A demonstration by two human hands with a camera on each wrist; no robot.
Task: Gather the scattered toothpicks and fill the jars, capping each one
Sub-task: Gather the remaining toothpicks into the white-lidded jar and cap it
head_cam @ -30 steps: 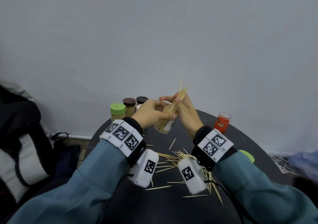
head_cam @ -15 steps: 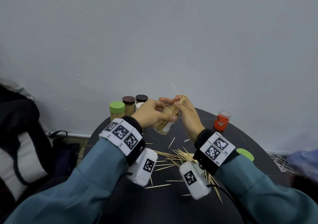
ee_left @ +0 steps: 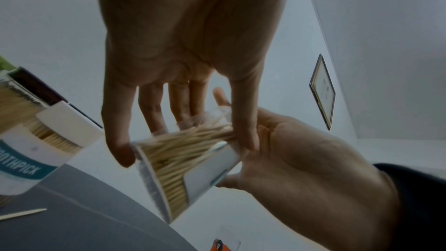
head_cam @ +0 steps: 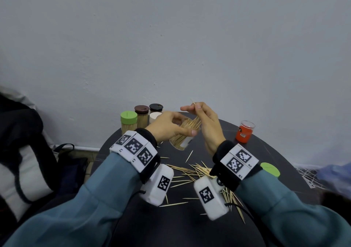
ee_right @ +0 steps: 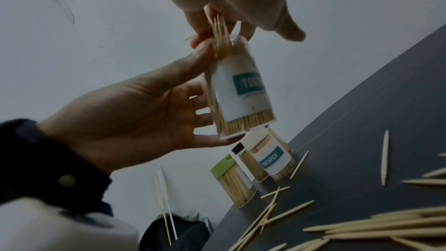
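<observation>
Left hand (head_cam: pixel 167 128): we gripped the clear plastic labelled toothpick jar (head_cam: pixel 183 135), tilted, uncapped.
Right hand (head_cam: pixel 206 122): we pinched thin wooden toothpicks (ee_right: pixel 218 26) at its mouth.
Risk: sticks could spill (jar nearly full).

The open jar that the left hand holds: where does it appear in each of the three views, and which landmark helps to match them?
Head: the open jar is at the centre, tilted, between both hands.
Left wrist: the jar is at the lower centre, under the left hand.
Right wrist: the jar is at the upper centre, its label facing the camera.
Shared landmark: the green-lidded jar; in the left wrist view only a green sliver shows at the left edge.
</observation>
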